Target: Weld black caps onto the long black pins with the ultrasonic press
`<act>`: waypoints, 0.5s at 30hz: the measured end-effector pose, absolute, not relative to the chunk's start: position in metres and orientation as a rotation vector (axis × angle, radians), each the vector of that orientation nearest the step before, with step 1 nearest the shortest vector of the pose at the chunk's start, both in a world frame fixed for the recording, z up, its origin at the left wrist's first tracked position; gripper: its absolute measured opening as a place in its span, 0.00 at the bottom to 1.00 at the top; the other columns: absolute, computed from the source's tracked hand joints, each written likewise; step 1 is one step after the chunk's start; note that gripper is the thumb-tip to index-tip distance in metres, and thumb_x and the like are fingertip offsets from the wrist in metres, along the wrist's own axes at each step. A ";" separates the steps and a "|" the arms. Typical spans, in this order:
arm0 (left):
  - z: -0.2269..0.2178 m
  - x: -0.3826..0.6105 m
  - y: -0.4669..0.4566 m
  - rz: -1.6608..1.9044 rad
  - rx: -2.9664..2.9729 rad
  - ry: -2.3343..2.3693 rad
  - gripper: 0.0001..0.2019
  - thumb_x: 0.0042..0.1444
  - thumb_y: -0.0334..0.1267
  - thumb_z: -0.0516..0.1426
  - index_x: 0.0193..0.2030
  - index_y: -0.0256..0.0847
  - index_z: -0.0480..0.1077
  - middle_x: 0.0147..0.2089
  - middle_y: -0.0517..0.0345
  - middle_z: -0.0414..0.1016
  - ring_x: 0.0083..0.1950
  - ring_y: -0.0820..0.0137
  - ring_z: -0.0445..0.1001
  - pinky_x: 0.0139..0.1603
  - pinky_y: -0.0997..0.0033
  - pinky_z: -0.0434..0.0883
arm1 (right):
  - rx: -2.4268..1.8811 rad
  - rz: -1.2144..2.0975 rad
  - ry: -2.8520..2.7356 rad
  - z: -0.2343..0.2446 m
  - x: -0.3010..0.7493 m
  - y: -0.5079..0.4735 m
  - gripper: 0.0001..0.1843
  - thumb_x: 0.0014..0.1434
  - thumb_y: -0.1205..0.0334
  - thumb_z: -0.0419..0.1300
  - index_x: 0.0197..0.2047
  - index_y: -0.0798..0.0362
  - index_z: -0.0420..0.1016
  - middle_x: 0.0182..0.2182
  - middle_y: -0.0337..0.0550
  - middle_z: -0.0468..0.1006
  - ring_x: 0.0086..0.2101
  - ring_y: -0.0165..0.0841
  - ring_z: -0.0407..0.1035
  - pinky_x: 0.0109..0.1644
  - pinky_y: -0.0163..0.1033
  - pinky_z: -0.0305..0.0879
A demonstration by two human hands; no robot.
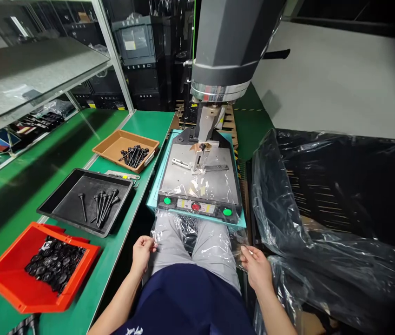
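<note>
A sheet of clear plastic film [187, 229] stretches across my lap, below the front edge of the press machine. My left hand [142, 253] pinches its left edge. At the right edge, my right hand [257, 266] grips the film between thumb and fingers. Just beyond the film is the machine's metal base plate [180, 179], with green buttons at both front corners and a red button [196, 206] between them. A small fixture [198, 160] stands on the plate under the machine's head [221, 79], with a dark round-topped part at its top.
On the green bench at left are a brown tray [108, 142] and a black tray [67, 188], both with black rod-like parts, and a red bin [4, 279] of small black pieces. A plastic-lined black crate [276, 195] stands at right. Shelving [119, 70] rises at back left.
</note>
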State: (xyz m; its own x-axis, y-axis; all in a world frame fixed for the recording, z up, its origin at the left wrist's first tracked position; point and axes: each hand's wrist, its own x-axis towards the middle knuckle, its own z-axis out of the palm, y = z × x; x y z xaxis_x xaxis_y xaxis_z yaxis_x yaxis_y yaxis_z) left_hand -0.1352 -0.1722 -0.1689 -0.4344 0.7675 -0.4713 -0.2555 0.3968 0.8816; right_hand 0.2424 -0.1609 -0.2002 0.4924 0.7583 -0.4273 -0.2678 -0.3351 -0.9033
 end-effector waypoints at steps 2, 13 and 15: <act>-0.177 -0.137 -0.172 1.214 0.477 1.643 0.15 0.41 0.46 0.67 0.27 0.39 0.69 0.25 0.58 0.73 0.30 0.68 0.77 0.29 0.73 0.71 | -1.627 1.100 -0.464 -0.211 0.241 -0.159 0.32 0.34 0.42 0.75 0.37 0.52 0.70 0.22 0.35 0.71 0.21 0.30 0.65 0.19 0.32 0.60; -0.149 -0.154 -0.155 1.039 1.279 2.137 0.20 0.46 0.43 0.66 0.47 0.43 0.75 0.54 0.44 0.75 0.58 0.51 0.73 0.61 0.49 0.67 | -2.081 0.617 -1.006 -0.234 0.265 -0.152 0.40 0.44 0.29 0.59 0.48 0.53 0.71 0.50 0.64 0.75 0.54 0.61 0.67 0.58 0.65 0.62; -0.117 -0.138 -0.121 1.143 1.500 1.958 0.14 0.52 0.42 0.62 0.46 0.44 0.76 0.53 0.48 0.76 0.58 0.54 0.73 0.63 0.53 0.66 | -2.053 0.564 -1.075 -0.225 0.263 -0.143 0.40 0.47 0.29 0.57 0.50 0.54 0.71 0.52 0.65 0.74 0.53 0.60 0.67 0.57 0.64 0.62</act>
